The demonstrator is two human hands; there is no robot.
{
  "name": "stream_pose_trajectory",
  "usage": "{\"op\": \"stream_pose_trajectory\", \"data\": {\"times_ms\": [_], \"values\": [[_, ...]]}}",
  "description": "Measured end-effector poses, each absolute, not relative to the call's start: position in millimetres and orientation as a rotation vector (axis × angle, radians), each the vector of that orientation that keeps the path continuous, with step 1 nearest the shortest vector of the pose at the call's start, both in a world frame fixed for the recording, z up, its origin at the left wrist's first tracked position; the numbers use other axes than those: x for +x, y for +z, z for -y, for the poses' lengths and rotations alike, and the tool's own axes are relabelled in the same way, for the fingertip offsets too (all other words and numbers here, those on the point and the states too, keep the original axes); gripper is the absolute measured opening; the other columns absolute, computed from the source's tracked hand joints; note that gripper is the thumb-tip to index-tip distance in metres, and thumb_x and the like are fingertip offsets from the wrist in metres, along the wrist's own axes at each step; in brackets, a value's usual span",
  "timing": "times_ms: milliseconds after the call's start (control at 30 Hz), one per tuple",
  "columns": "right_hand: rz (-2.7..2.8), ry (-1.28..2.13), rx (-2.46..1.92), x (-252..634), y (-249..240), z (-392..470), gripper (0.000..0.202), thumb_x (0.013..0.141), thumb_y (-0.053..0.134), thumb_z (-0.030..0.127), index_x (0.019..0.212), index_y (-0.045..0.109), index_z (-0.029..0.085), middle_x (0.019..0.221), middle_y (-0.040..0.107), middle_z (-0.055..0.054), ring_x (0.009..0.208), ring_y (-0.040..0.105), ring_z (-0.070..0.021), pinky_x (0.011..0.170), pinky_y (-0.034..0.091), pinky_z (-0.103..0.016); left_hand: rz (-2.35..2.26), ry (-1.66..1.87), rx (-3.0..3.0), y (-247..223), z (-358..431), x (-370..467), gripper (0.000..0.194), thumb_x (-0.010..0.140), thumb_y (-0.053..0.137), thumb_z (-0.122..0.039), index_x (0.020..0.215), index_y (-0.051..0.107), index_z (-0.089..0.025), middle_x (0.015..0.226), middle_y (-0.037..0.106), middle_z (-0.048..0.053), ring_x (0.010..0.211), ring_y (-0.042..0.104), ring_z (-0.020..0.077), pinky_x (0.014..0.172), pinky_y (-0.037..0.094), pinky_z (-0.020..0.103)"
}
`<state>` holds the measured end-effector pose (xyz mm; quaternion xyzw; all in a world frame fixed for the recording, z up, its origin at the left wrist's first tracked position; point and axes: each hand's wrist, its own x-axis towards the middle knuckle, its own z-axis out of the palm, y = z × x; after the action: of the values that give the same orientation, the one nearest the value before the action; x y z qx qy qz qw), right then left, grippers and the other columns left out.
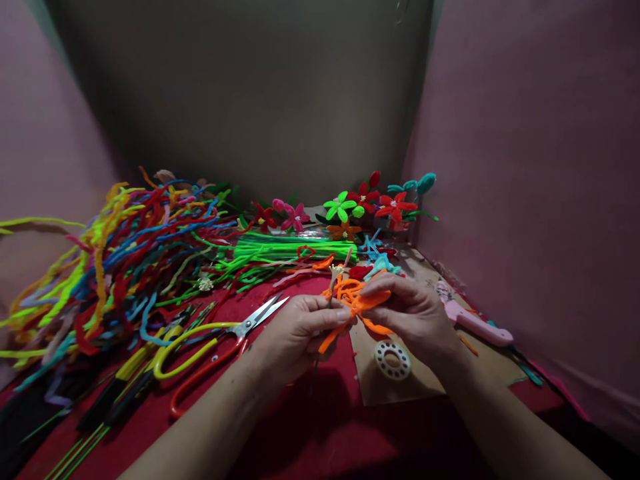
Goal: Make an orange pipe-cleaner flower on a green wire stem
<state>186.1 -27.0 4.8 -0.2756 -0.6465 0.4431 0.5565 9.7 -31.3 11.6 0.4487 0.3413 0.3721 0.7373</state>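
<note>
An orange pipe-cleaner flower (367,307), made of several loops, is held between my two hands above the red cloth. My left hand (305,327) pinches its centre with thumb and fingers, and a thin stem with a pale tip (336,271) rises beside those fingers. On the flower's right side, my right hand (410,310) grips an orange petal between thumb and fingers. Just below the right hand lies a white ring with dark holes (393,361) on brown cardboard (367,383).
Open scissors (245,327) and pliers (127,380) lie left of my hands. A multicoloured pipe-cleaner heap (120,260) fills the left. Green pipe cleaners (295,248) and finished flowers (340,207) are behind; a pink tool (475,321) lies right.
</note>
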Motion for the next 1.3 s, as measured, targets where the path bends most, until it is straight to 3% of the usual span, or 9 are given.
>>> {"op": "stream_pose_trajectory", "data": {"times_ms": [67,167,300,433,700,900,1067,1300], "values": [[1.641,0.73,-0.679,186.2,5.6,30.5,0.014,0.072,0.066,0.013,0.083,0.066,0.021,0.081,0.063,-0.001,0.077,0.059,-0.0133,0.071,0.049,-0.027,-0.761,0.805,0.988,12.3,31.5,10.5,0.016,0.067,0.069,-0.025,0.068,0.06,-0.012,0.052,0.045,-0.005,0.035,0.022,-0.0008,0.038,0.014,0.019],[1.71,0.39,-0.676,185.0,6.3,36.1,0.013,0.074,0.063,0.011,0.084,0.064,0.02,0.077,0.065,-0.001,0.072,0.06,-0.013,0.067,0.049,-0.025,-0.757,0.826,0.998,13.1,32.2,11.9,0.018,0.065,0.071,-0.026,0.068,0.059,-0.012,0.054,0.048,-0.004,0.037,0.029,0.0002,0.038,0.017,0.018],[1.714,0.244,-0.663,182.7,4.8,42.9,0.017,0.076,0.06,0.006,0.086,0.062,0.02,0.075,0.064,0.0,0.07,0.06,-0.0108,0.064,0.049,-0.021,-0.709,0.919,1.032,10.2,34.4,14.0,0.014,0.068,0.07,-0.023,0.069,0.06,-0.013,0.057,0.049,-0.004,0.046,0.037,0.0021,0.044,0.023,0.017],[1.691,0.134,-0.645,178.8,0.1,47.3,0.023,0.075,0.059,0.002,0.089,0.06,0.02,0.08,0.065,0.0,0.075,0.06,-0.0103,0.07,0.048,-0.021,-0.646,0.963,1.034,4.1,36.5,17.0,0.011,0.071,0.068,-0.022,0.07,0.061,-0.013,0.058,0.05,-0.003,0.047,0.035,0.0021,0.045,0.021,0.018],[1.728,0.135,-0.628,180.8,0.2,43.9,0.023,0.076,0.057,0.001,0.09,0.06,0.019,0.079,0.064,-0.002,0.075,0.061,-0.0107,0.069,0.049,-0.022,-0.68,0.888,0.985,6.1,37.6,17.8,0.016,0.07,0.068,-0.025,0.072,0.059,-0.013,0.056,0.047,-0.004,0.04,0.025,-0.0003,0.039,0.013,0.017],[1.913,0.111,-0.578,199.2,20.2,33.1,0.017,0.079,0.055,0.004,0.087,0.063,0.016,0.074,0.063,-0.002,0.067,0.059,-0.0106,0.06,0.048,-0.023,-0.706,0.962,1.026,16.7,38.3,16.3,0.026,0.081,0.055,-0.042,0.087,0.057,-0.017,0.068,0.051,-0.002,0.046,0.037,0.0019,0.04,0.023,0.015],[1.921,0.144,-0.58,201.7,31.6,28.7,0.012,0.079,0.057,0.009,0.082,0.065,0.017,0.07,0.064,-0.002,0.065,0.06,-0.0114,0.06,0.049,-0.024,-0.718,0.994,1.059,16.9,38.2,17.3,0.015,0.081,0.057,-0.034,0.085,0.053,-0.02,0.067,0.049,-0.005,0.043,0.029,0.0004,0.038,0.02,0.013],[1.92,0.14,-0.592,199.4,30.7,27.2,0.011,0.079,0.058,0.009,0.082,0.065,0.017,0.071,0.064,-0.002,0.066,0.06,-0.011,0.062,0.048,-0.023,-0.727,0.968,1.147,10.4,38.9,17.7,0.018,0.083,0.053,-0.036,0.08,0.052,-0.018,0.057,0.045,-0.005,0.042,0.035,0.0034,0.038,0.027,0.015]]}}
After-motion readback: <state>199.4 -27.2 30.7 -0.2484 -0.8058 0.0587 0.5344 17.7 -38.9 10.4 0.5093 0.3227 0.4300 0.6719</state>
